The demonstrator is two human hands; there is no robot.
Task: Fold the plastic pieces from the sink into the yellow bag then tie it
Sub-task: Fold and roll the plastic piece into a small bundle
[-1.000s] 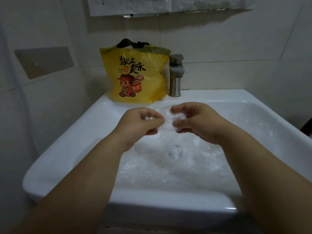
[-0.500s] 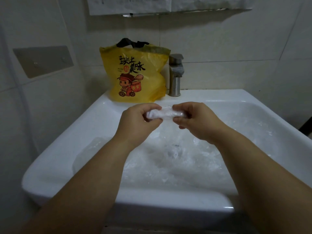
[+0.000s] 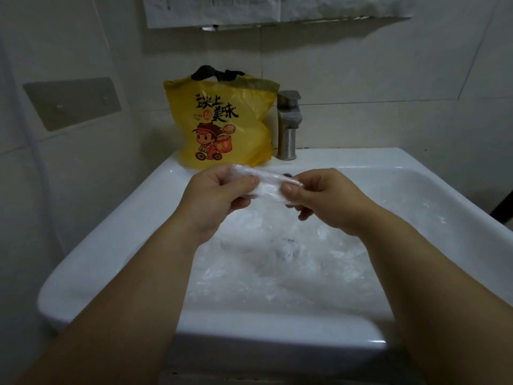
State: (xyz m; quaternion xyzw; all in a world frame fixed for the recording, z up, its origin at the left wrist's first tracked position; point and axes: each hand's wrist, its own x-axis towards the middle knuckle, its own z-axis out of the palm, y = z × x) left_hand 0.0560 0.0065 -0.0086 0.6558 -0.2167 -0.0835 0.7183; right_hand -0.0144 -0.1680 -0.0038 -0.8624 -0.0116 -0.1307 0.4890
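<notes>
We hold a folded strip of clear thin plastic film above the white ceramic sink. It is stretched level between both hands. Our left hand pinches one end with the thumb on top and the fingers curled under. Our right hand pinches the other end the same way, so both hands are closed on the strip.

More loose clear plastic pieces lie crumpled across the sink basin below. The yellow printed plastic bag stands upright on the back ledge of the sink, just beside the brushed metal tap. Its black handles poke up from a mouth that looks open.

We judge the film to be very light, limp and slick, and it may be damp from the basin. It has no stiffness, so a fold will likely spring open unless we press the crease flat. We think the best hold is at the two ends, pinched firmly between thumb and forefinger, with a little tension to keep the strip straight. A loose grip would probably let it slip or unroll. The film looks thin enough to tear if we pull hard. It should drop into the bag only if we push it down past the mouth.
</notes>
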